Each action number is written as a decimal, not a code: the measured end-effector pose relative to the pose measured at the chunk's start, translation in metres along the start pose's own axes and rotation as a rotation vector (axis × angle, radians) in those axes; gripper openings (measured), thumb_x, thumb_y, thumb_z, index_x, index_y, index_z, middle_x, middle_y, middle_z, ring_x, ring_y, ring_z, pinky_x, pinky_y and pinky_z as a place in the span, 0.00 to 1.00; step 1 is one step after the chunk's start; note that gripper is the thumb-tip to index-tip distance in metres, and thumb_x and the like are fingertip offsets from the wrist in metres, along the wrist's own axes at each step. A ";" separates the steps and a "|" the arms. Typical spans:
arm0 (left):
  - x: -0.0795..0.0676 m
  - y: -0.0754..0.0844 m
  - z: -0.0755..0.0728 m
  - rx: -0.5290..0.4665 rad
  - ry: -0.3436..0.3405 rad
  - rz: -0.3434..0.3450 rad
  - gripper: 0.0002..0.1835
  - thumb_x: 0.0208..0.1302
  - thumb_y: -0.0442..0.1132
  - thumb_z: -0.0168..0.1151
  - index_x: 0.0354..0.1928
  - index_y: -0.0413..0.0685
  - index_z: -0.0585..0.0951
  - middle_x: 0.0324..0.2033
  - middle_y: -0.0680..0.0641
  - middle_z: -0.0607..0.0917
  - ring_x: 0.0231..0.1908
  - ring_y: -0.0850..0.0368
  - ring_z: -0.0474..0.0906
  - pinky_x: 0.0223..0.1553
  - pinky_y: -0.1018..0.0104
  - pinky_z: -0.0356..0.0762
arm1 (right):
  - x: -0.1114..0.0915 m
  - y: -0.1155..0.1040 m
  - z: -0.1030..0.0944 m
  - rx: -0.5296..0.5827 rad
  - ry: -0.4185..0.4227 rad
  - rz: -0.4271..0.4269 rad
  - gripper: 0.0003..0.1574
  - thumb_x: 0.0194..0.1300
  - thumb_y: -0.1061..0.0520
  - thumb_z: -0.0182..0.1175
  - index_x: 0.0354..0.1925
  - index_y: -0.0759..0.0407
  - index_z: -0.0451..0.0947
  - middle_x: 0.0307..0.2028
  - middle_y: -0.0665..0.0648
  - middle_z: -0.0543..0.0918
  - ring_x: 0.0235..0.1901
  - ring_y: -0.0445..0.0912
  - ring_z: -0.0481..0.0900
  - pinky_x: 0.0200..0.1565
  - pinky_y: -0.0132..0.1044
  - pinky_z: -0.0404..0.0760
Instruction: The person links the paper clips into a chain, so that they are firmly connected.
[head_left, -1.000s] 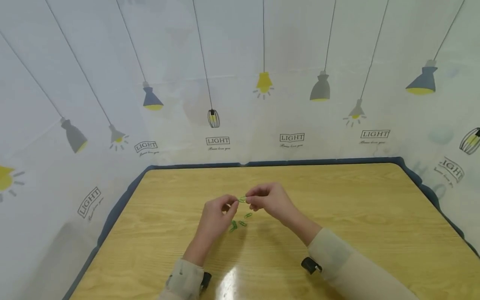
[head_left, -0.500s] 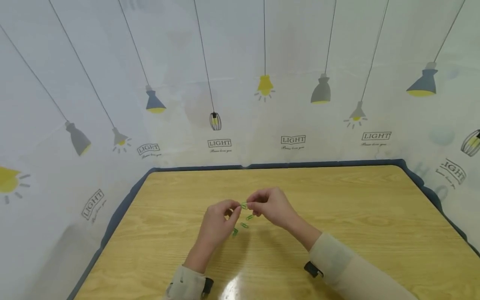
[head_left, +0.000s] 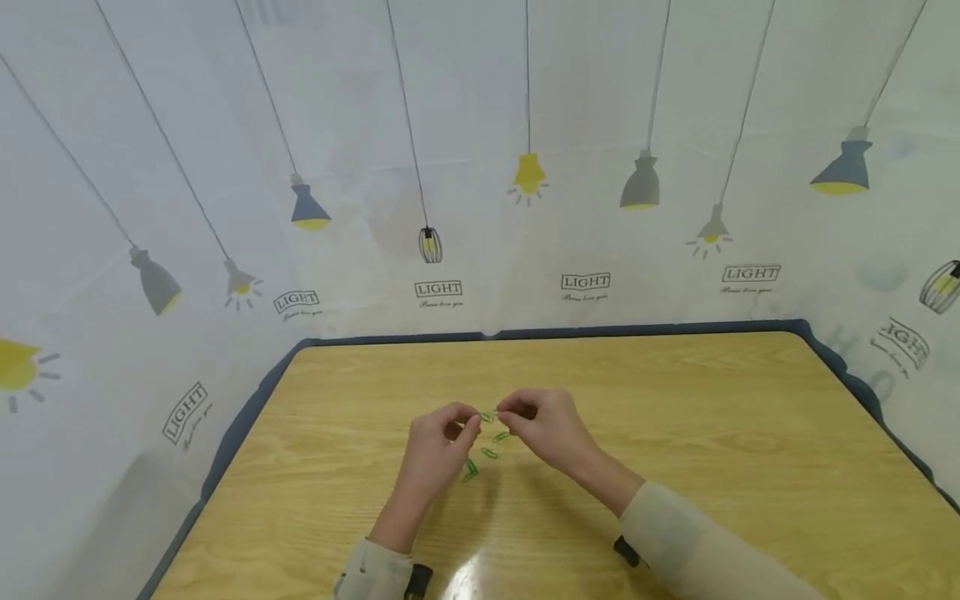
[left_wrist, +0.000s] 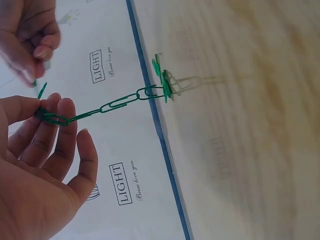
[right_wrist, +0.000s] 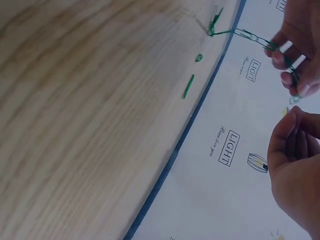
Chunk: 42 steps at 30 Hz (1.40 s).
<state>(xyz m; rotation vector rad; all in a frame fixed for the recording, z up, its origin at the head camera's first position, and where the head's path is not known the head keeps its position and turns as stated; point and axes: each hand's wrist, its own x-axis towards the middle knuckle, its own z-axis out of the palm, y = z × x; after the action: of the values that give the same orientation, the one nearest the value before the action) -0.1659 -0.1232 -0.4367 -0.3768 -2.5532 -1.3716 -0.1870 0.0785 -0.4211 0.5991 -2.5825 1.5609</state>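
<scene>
— While the left hand [head_left: 435,450] pinches the top of the paper-clip chain [left_wrist: 117,104] between thumb and curled fingers [left_wrist: 52,120], where does the rest of that chain go?

— It hangs from those fingers down to the tabletop [head_left: 675,433], where its lower end lies bunched in a small green heap [left_wrist: 164,82]. In the left wrist view the links are plainly hooked one into another.

— And the right hand [head_left: 543,427]?

— It sits just beside the chain's top end, fingers curled, pinching a single green clip [head_left: 487,416] against it. How firmly the clip is held I cannot tell; it is tiny and partly hidden.

— Has anything changed over the last second?

— Both hands have sunk a little toward the tabletop and the fingertips have drawn closer. The chain's heap stays beneath the left hand. I judge the new clip is being threaded onto the end link, and is not yet clearly joined.

— Anything else near the chain?

— Two loose clips [head_left: 495,444] lie on the tabletop just to the right of the heap. Behind it stands a curtain printed with lamps [head_left: 528,171].
</scene>
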 end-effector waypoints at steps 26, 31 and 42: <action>-0.002 -0.002 -0.001 -0.145 -0.041 -0.076 0.08 0.79 0.38 0.61 0.45 0.41 0.87 0.35 0.39 0.89 0.31 0.62 0.84 0.35 0.71 0.86 | -0.006 0.004 0.004 -0.219 0.046 -0.374 0.04 0.69 0.67 0.70 0.39 0.60 0.90 0.36 0.53 0.92 0.33 0.39 0.88 0.37 0.26 0.86; -0.002 -0.003 -0.001 -0.158 -0.036 -0.075 0.09 0.79 0.38 0.61 0.45 0.40 0.87 0.35 0.36 0.89 0.31 0.61 0.84 0.35 0.70 0.86 | -0.006 0.003 0.005 -0.213 0.053 -0.378 0.05 0.69 0.67 0.70 0.39 0.60 0.90 0.36 0.54 0.92 0.33 0.40 0.88 0.37 0.26 0.86; -0.004 -0.006 0.000 -0.145 -0.069 -0.082 0.10 0.81 0.41 0.60 0.47 0.45 0.87 0.34 0.46 0.89 0.32 0.60 0.85 0.35 0.70 0.85 | -0.005 0.004 0.011 -0.210 0.072 -0.406 0.06 0.68 0.69 0.69 0.39 0.60 0.90 0.35 0.54 0.92 0.32 0.38 0.86 0.36 0.26 0.85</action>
<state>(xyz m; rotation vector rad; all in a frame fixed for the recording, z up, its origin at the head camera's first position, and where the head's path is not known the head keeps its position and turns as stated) -0.1635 -0.1267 -0.4425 -0.3529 -2.5579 -1.6057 -0.1826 0.0724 -0.4311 0.9501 -2.3381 1.1466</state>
